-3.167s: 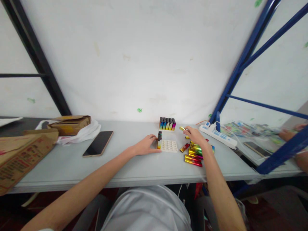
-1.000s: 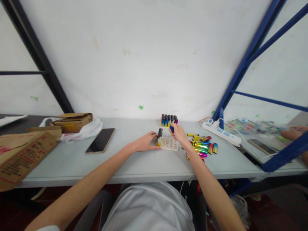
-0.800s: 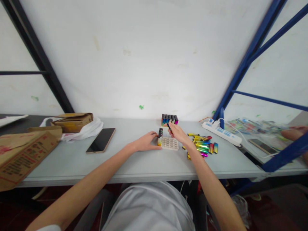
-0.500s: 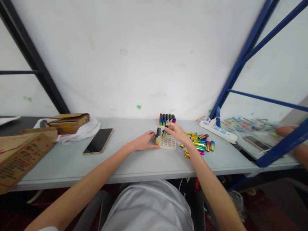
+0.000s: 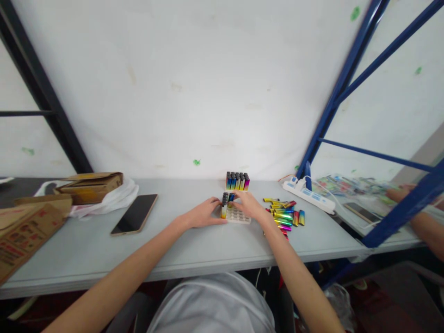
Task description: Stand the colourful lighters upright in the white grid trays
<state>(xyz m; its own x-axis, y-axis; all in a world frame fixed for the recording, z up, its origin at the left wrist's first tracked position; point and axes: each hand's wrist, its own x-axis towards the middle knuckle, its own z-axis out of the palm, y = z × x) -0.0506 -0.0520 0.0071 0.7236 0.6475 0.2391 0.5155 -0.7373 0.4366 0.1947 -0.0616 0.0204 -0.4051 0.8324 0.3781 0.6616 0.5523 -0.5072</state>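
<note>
A white tray with rows of holes (image 5: 242, 218) lies on the table before me. Along its left edge stands a row of shiny lighters (image 5: 224, 210) with black tops. My left hand (image 5: 204, 213) is curved round the tray's left end, thumb at the front corner and fingers behind, bracing the row. Pinched in the fingers of my right hand (image 5: 248, 203) is a blue lighter (image 5: 231, 197), upright at the back of the tray beside that row. Its lower end is hard to make out.
Behind the tray stands a block of upright lighters (image 5: 237, 180). Loose lighters (image 5: 282, 215) lie piled at right, near a power strip (image 5: 308, 195). At left are a phone (image 5: 135, 215) and cardboard boxes (image 5: 93, 187). Another person's arm (image 5: 428, 229) shows beyond the blue frame (image 5: 381, 229).
My right hand has brought the lighter left and down to the tray, next to the standing row. My left hand keeps its place at the tray. The camera view has shifted slightly.
</note>
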